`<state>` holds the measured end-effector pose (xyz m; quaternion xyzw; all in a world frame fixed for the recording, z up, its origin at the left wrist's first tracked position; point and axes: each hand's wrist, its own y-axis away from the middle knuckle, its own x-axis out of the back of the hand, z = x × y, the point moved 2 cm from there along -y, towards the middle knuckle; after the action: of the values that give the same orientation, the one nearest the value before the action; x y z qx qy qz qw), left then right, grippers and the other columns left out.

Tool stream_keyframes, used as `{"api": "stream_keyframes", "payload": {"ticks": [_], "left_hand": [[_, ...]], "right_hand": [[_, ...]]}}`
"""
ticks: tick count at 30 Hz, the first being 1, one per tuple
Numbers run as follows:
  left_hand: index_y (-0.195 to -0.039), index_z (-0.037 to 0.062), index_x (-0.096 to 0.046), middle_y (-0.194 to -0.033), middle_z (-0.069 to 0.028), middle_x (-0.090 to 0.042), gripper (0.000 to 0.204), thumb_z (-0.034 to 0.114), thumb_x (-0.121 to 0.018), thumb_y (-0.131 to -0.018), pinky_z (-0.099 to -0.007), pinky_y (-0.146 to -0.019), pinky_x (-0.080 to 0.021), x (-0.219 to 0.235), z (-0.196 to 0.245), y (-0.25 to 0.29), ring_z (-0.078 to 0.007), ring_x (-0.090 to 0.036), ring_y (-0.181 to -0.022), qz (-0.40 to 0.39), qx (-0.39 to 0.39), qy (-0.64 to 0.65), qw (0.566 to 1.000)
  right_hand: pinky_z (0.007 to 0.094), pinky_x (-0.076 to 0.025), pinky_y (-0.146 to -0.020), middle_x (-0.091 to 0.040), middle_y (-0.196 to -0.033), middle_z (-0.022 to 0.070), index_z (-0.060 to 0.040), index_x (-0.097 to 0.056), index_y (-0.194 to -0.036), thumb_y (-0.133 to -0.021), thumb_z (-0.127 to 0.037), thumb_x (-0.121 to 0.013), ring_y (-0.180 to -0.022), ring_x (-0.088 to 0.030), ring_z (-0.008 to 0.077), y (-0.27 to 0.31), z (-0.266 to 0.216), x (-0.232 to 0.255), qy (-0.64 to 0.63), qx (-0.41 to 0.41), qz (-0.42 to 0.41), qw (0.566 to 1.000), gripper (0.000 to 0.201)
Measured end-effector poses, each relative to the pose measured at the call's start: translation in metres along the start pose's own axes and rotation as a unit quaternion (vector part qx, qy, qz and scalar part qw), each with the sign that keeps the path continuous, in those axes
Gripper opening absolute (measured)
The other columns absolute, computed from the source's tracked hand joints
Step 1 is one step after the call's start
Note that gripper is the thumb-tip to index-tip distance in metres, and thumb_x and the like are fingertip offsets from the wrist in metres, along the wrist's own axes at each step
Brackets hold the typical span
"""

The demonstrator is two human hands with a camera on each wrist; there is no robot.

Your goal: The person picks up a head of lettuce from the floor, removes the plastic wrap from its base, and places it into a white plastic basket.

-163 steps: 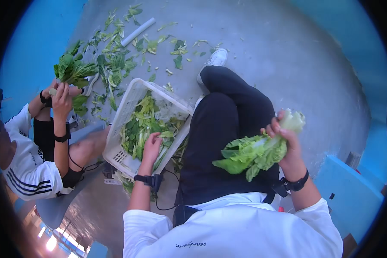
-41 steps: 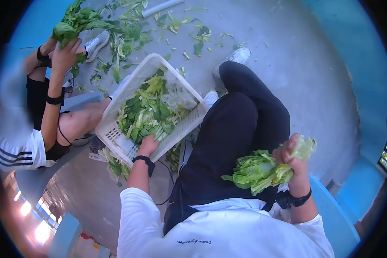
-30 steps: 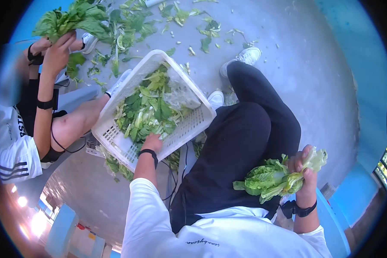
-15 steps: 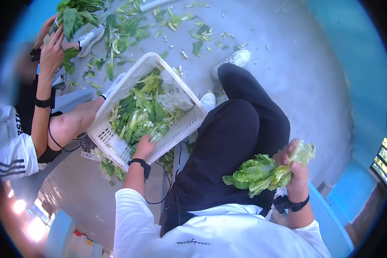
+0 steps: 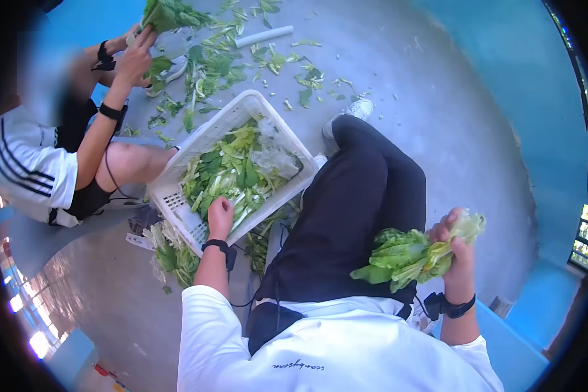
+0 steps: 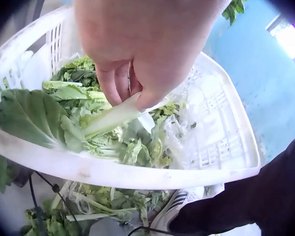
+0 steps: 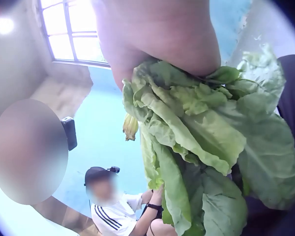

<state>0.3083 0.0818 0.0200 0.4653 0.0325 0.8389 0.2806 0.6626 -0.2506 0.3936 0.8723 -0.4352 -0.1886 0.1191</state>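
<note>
In the left wrist view my left hand (image 6: 137, 54) pinches the pale stalk of a leaf (image 6: 113, 116) between thumb and fingers. Its broad green blade reaches over the near rim of a white plastic crate (image 6: 137, 176). From the head view, that left hand (image 5: 220, 219) is over the crate's near side, above a heap of torn leaves and stalks (image 5: 232, 166). Off to the right, over my lap, my right hand (image 5: 460, 251) grips a head of lettuce (image 5: 405, 258) by its pale base, leaves pointing left. Those leaves hide the fingers in the right wrist view.
Another person (image 5: 39, 157) sits at the left, holding leafy greens (image 5: 173, 14). Leaf scraps (image 5: 209, 72) and a white tube (image 5: 264, 36) lie on the floor beyond the crate. More greens (image 5: 173, 251) lie beside it. Clear plastic film (image 5: 274, 157) is inside the crate.
My left hand, earlier reaching loosely over the heap, has gone down into it and now comes back toward the crate's near side pinching a leaf. My right hand keeps its grip on the lettuce.
</note>
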Motion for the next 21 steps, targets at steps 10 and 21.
{"api": "stream_keyframes", "payload": {"ticks": [10,21], "left_hand": [[-0.107,0.0045,-0.054,-0.091,-0.004,-0.056,0.029,-0.003,-0.068,-0.082,-0.0292,-0.081,-0.05,0.066,0.024,-0.001,-0.014,-0.059,-0.087,0.097,-0.088,0.257,0.958],[-0.125,-0.0002,-0.055,-0.108,-0.0077,-0.063,0.037,-0.001,-0.067,-0.09,-0.0292,-0.092,-0.05,0.105,0.04,0.004,-0.0165,-0.063,-0.102,0.095,-0.125,0.304,0.94]], "right_hand": [[0.0323,-0.046,-0.082,-0.053,-0.091,0.0029,-0.008,-0.049,-0.114,-0.088,-0.021,-0.067,-0.09,-0.055,0.0163,0.089,0.004,0.026,-0.035,0.029,0.027,0.999,0.034],[0.0321,-0.047,-0.083,-0.054,-0.093,0.0032,-0.0085,-0.049,-0.112,-0.09,-0.018,-0.064,-0.093,-0.056,0.0175,0.134,0.012,0.029,-0.059,0.05,0.022,0.997,0.029]]}}
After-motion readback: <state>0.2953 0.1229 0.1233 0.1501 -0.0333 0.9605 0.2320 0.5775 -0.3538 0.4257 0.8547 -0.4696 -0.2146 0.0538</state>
